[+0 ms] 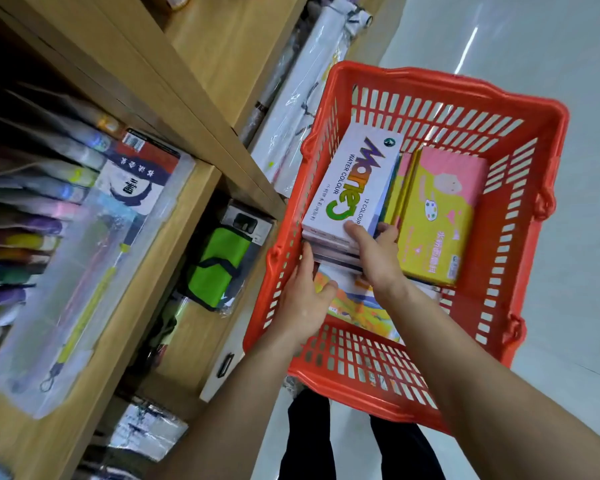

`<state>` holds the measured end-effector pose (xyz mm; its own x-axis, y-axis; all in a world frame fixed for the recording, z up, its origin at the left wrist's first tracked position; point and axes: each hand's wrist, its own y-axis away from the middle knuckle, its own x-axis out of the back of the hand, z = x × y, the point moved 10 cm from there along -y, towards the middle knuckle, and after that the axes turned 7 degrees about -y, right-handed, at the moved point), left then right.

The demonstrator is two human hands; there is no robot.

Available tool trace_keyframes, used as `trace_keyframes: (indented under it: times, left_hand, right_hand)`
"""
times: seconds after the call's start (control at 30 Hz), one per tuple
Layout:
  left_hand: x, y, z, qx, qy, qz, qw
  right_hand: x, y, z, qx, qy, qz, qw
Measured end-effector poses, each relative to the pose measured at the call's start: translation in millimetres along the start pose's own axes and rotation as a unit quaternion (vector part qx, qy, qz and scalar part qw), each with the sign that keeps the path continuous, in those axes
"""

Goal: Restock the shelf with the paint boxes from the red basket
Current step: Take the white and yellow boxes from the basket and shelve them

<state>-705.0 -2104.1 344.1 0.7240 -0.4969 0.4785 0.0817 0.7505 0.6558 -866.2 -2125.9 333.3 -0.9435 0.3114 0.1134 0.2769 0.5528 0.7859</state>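
A red basket (pixel 520 216) stands on the floor at my right, next to the wooden shelf (pixel 174 237). Inside it a stack of white "Marie's water colour" paint boxes (pixel 354 181) lies along the left wall. My right hand (pixel 371 254) grips the near end of the stack, thumb on the top box. My left hand (pixel 303 299) presses against the stack's near left corner from below. A yellow and pink box (pixel 440 216) lies beside the stack. A colourful flat box (pixel 357 306) lies at the basket's bottom, partly hidden by my hands.
The shelf at left holds clear packets of paint tubes (pixel 49 209), a blue and white box (pixel 136 174) and a green pouch (pixel 219 268). Wrapped paper rolls (pixel 298 81) lean between shelf and basket. White floor (pixel 551 46) lies beyond the basket. Dark trouser legs (pixel 305 441) show below.
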Motion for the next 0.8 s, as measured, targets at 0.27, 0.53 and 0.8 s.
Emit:
trace_keyframes:
  times: [0.27,0.53,0.8]
  left_hand:
    - [-9,8,11,-0.020,-0.008,-0.031,0.999]
    - [-8,9,18,-0.038,-0.011,-0.038,0.998]
    - [14,38,33,-0.048,0.049,0.018,0.998]
  right_hand:
    - [-1,-15,-8,-0.064,-0.046,-0.032,0.996]
    - [-15,-21,-22,-0.044,-0.163,-0.087,0.982]
    - [9,3,-51,0.046,-0.175,-0.092,0.979]
